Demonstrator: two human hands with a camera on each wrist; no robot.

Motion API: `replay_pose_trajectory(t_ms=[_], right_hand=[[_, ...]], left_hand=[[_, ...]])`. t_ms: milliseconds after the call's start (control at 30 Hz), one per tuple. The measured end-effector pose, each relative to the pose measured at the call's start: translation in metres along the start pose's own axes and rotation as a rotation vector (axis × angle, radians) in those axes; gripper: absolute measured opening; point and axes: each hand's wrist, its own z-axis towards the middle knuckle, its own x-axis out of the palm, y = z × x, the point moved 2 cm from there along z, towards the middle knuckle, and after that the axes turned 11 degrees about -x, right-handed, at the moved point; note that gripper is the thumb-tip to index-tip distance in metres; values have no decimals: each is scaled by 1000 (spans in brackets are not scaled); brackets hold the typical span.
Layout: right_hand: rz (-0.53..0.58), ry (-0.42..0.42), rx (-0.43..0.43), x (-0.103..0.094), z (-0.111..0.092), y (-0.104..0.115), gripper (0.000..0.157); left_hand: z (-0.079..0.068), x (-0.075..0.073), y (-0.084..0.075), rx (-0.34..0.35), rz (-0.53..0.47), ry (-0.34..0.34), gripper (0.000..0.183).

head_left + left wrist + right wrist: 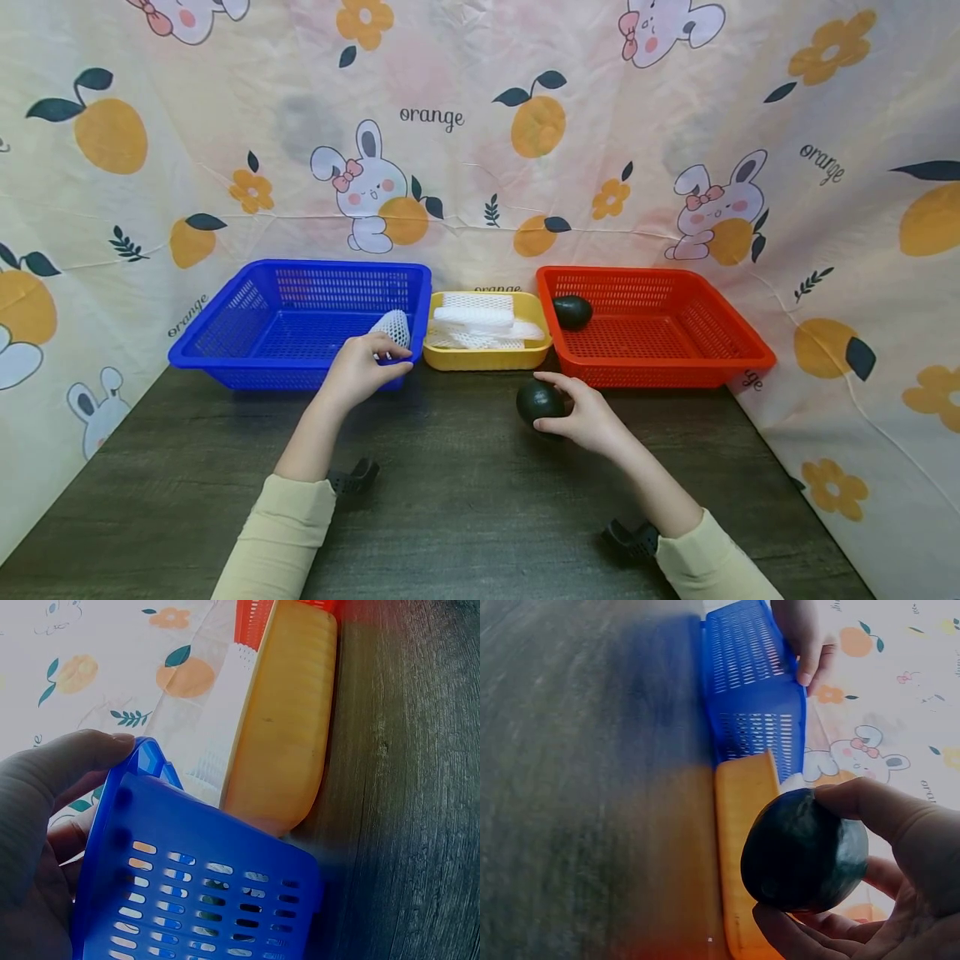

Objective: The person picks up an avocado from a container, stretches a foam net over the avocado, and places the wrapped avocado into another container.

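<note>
My right hand (pixel 588 412) grips a dark green avocado (pixel 540 402), thumb and fingers on its sides, over the table in front of the yellow basket. In the right wrist view the avocado (pixel 806 851) shows a smooth, shiny skin. My left hand (pixel 362 367) is over the front right corner of the blue basket (pixel 300 377). Its fingers are loosely bent and apart from the thumb, nothing seen between them. The left wrist view has the thumb right at the basket's rim (pixel 112 787). Beside these fingers a white foam net sleeve (pixel 393 327) lies inside the basket.
A yellow basket (pixel 486 360) with several white foam net sleeves (pixel 476 317) stands between the blue basket and a red basket (pixel 660 373). Another avocado (pixel 573 312) lies at the red basket's left side. A patterned cloth (pixel 465 183) hangs behind the dark wooden table (pixel 465 517).
</note>
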Motion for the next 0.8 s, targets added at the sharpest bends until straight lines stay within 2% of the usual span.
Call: replay_pose_trajectory(t_ms=[200, 567, 800], right_hand=[[-54, 31, -17, 7, 0, -2, 69], [-115, 78, 18, 18, 0, -7, 71], [-143, 87, -8, 23, -1, -11, 71]], left_hand=[[0, 0, 0, -10, 1, 1, 16], [0, 0, 0, -6, 0, 1, 16], [0, 0, 0, -10, -3, 3, 15]])
